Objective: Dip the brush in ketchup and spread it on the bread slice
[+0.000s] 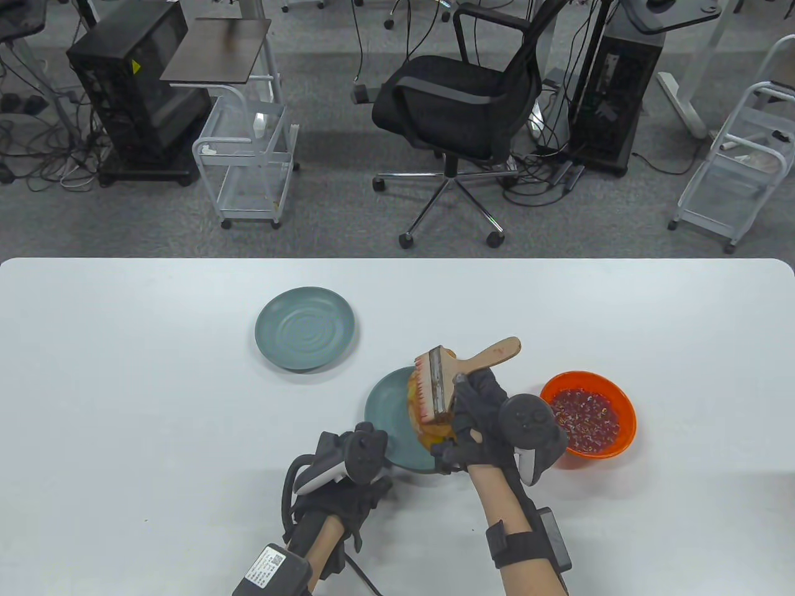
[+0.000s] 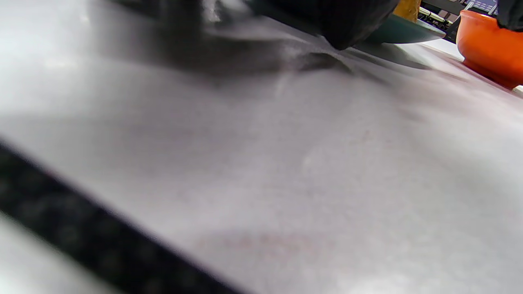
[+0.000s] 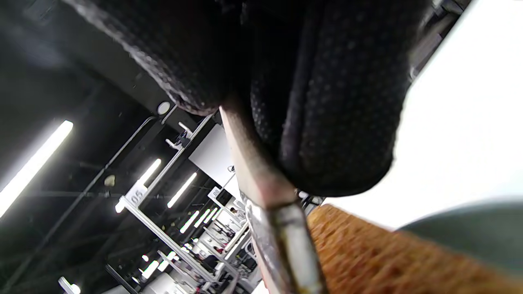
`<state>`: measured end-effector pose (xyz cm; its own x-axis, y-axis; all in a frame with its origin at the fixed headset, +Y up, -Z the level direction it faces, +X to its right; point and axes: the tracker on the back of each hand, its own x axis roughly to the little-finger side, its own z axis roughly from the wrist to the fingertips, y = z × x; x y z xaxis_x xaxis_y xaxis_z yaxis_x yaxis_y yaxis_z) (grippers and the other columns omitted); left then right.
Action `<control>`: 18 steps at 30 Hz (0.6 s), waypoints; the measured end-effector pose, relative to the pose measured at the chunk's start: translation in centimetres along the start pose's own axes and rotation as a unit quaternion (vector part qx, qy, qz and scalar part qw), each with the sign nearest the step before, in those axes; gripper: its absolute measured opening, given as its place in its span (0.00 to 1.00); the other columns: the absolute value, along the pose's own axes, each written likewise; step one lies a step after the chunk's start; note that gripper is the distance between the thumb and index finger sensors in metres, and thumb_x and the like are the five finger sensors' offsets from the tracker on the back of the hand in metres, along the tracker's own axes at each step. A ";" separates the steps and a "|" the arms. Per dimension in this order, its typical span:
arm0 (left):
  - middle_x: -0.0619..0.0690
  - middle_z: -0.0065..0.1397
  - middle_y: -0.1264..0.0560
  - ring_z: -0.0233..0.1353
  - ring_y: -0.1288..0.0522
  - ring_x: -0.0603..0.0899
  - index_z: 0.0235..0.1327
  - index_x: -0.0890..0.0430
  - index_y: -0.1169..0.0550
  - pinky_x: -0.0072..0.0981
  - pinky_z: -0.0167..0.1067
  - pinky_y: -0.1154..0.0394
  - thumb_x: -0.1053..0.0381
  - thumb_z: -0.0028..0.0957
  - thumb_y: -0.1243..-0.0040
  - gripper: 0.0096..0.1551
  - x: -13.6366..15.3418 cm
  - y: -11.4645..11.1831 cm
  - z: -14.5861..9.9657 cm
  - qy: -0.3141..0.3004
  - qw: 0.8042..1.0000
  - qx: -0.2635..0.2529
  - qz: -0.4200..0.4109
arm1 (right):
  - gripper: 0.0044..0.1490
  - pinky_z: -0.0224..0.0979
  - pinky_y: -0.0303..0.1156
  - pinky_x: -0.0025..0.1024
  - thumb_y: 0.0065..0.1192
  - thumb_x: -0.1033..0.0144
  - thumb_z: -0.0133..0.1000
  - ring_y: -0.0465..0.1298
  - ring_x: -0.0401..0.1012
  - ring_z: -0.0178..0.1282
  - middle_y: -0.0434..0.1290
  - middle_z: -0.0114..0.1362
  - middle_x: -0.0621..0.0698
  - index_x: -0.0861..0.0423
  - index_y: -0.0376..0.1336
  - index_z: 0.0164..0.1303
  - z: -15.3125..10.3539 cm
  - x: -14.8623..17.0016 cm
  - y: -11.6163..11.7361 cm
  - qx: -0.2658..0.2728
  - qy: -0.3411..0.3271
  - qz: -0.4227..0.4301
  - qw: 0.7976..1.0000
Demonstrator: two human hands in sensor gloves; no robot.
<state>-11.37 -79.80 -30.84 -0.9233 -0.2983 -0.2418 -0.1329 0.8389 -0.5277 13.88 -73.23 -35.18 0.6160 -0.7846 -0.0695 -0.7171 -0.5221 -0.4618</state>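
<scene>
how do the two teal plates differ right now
The far plate lies bare, its ringed face fully visible; the near plate holds the bread slice and is partly hidden by the right hand with the brush.
The far plate sits alone toward the table's middle; the near plate sits beside the orange ketchup bowl, with the left hand at its near edge.
Both are round and teal.

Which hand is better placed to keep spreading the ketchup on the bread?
The right hand. It already grips the brush, whose bristles sit on the bread slice on the plate. The left hand rests near the plate's edge, holding nothing.
</scene>
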 end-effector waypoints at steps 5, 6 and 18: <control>0.53 0.83 0.69 0.83 0.61 0.70 0.83 0.50 0.61 0.66 0.71 0.55 0.45 0.71 0.52 0.42 0.0 0.0 0.0 0.001 1.000 0.000 0.003 | 0.29 0.39 0.92 0.34 0.72 0.69 0.54 0.90 0.53 0.43 0.78 0.53 0.70 0.71 0.68 0.60 0.9 0.8 -3.1 0.077 -0.026 -0.062 0.995; 0.53 0.83 0.69 0.83 0.61 0.70 0.83 0.50 0.61 0.66 0.71 0.55 0.45 0.71 0.52 0.41 0.0 0.0 0.0 0.001 1.000 0.000 0.003 | 0.29 0.40 0.92 0.34 0.72 0.69 0.54 0.90 0.54 0.43 0.78 0.54 0.70 0.70 0.68 0.61 1.0 0.8 -3.5 0.081 -0.019 -0.056 0.995; 0.53 0.83 0.69 0.83 0.61 0.70 0.83 0.50 0.61 0.66 0.71 0.55 0.45 0.71 0.52 0.42 0.0 0.0 0.0 0.001 1.000 0.000 -0.001 | 0.29 0.39 0.92 0.35 0.72 0.70 0.54 0.90 0.54 0.43 0.78 0.54 0.71 0.71 0.69 0.60 0.4 0.2 -1.1 0.030 -0.008 -0.018 0.999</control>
<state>-11.40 -79.83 -30.83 -0.9236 -0.2987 -0.2404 -0.1340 0.8388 -0.5277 14.91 -72.65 -35.06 0.6459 -0.7606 -0.0661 -0.6745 -0.5279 -0.5161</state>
